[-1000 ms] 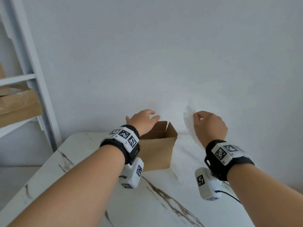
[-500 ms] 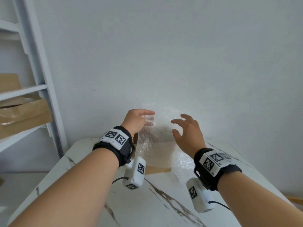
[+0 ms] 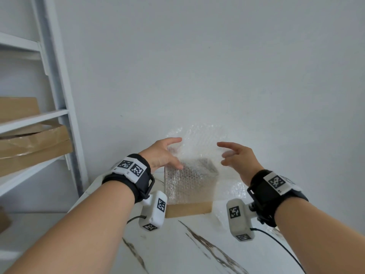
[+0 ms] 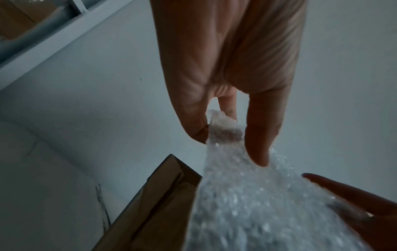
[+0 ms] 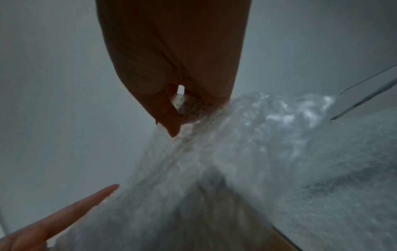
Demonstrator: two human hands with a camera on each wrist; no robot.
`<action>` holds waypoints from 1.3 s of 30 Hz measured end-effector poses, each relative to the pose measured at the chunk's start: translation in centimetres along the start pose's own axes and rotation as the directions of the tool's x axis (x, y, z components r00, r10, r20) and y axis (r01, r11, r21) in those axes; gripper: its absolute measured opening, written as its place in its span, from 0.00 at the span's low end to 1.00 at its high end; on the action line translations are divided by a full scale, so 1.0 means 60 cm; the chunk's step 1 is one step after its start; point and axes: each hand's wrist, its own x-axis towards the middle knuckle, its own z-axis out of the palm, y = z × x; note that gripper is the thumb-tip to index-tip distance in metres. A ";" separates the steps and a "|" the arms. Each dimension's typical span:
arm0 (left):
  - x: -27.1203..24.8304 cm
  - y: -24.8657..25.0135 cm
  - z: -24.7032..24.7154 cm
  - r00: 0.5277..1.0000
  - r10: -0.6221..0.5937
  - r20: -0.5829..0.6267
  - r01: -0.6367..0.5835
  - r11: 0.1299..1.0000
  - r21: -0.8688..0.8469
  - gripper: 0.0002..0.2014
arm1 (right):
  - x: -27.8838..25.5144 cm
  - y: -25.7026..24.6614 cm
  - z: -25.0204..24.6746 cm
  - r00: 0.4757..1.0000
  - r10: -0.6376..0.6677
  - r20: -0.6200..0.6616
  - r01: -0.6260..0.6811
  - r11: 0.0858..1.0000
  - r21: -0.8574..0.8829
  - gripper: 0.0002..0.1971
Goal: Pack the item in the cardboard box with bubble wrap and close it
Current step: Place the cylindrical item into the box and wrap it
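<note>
A clear sheet of bubble wrap [image 3: 198, 144] hangs upright between my two hands, in front of the brown cardboard box [image 3: 189, 210]. Only the box's lower front shows below the sheet; its opening and any item are hidden. My left hand [image 3: 178, 153] holds the sheet's left edge, thumb in front and fingers behind. In the left wrist view the bubble wrap [image 4: 225, 129] is pinched between fingers, beside a box flap [image 4: 163, 195]. My right hand [image 3: 222, 154] holds the right edge. In the right wrist view its fingers pinch the bunched bubble wrap [image 5: 189, 108], with the thumb spread apart.
The box stands on a white marble-patterned table [image 3: 177, 252] against a plain wall. More bubble wrap [image 3: 232, 191] trails on the table right of the box. A white shelf unit [image 3: 59, 95] at the left holds flat cardboard [image 3: 33, 144].
My left hand left the box flap and took the sheet's left edge. The wrap, bunched in my right hand beside the box, is now spread between both hands in front of it.
</note>
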 end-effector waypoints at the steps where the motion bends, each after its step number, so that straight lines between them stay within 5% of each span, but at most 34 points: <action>1: 0.001 -0.003 -0.002 0.999 0.011 -0.030 -0.010 0.999 0.052 0.42 | 0.001 0.000 -0.002 1.000 0.002 -0.002 -0.002 1.000 -0.004 0.28; 10: 0.004 0.004 -0.024 0.921 0.175 -0.347 -0.043 0.933 0.356 0.24 | -0.002 -0.031 -0.014 0.983 -0.166 -0.081 0.153 0.977 -0.147 0.06; 13: 0.000 0.022 -0.022 0.926 0.288 -0.243 -0.084 0.787 0.611 0.27 | -0.002 -0.060 -0.010 0.969 -0.230 -0.086 0.213 0.962 -0.173 0.08; 16: -0.006 0.048 -0.008 0.942 0.308 -0.137 -0.133 0.714 0.687 0.31 | -0.005 -0.090 0.001 0.964 -0.264 -0.042 0.259 0.960 -0.102 0.08; 19: -0.002 0.063 0.003 0.926 0.352 -0.135 -0.204 0.769 0.606 0.12 | -0.007 -0.107 0.011 0.959 -0.281 -0.021 0.281 0.960 -0.024 0.06; 21: 0.000 0.062 -0.005 0.926 0.338 -0.166 -0.237 0.866 0.441 0.18 | -0.002 -0.108 0.011 0.957 -0.280 -0.079 0.280 0.960 -0.003 0.18; 23: -0.003 0.062 -0.018 0.933 0.288 -0.218 -0.254 0.952 0.171 0.08 | -0.001 -0.107 0.006 0.974 -0.212 -0.084 0.216 0.976 0.033 0.35; 26: -0.009 0.056 -0.021 0.950 0.214 -0.228 -0.264 0.939 -0.221 0.07 | -0.006 -0.097 0.009 0.981 -0.049 0.189 0.008 0.978 0.209 0.47; 28: -0.009 0.053 -0.014 0.960 0.191 -0.204 -0.258 0.889 -0.377 0.05 | -0.012 -0.092 0.019 0.944 -0.013 0.331 -0.071 0.968 0.240 0.35; 31: -0.006 0.044 -0.006 0.975 0.144 -0.167 -0.206 0.865 -0.457 0.11 | -0.014 -0.088 0.034 0.948 -0.034 0.318 -0.052 0.965 0.258 0.18; 34: -0.001 0.029 -0.010 0.989 0.098 -0.112 -0.137 0.897 -0.421 0.20 | -0.011 -0.084 0.035 0.962 -0.043 0.269 -0.018 0.975 0.221 0.13; 37: -0.010 0.020 -0.016 0.996 0.079 -0.035 -0.086 0.934 -0.346 0.09 | -0.007 -0.070 0.030 0.961 -0.010 0.276 -0.069 0.959 0.276 0.09; 39: -0.010 0.008 -0.022 0.997 0.075 0.008 -0.067 0.924 -0.377 0.11 | -0.005 -0.062 0.027 0.949 0.006 0.314 -0.117 0.935 0.335 0.12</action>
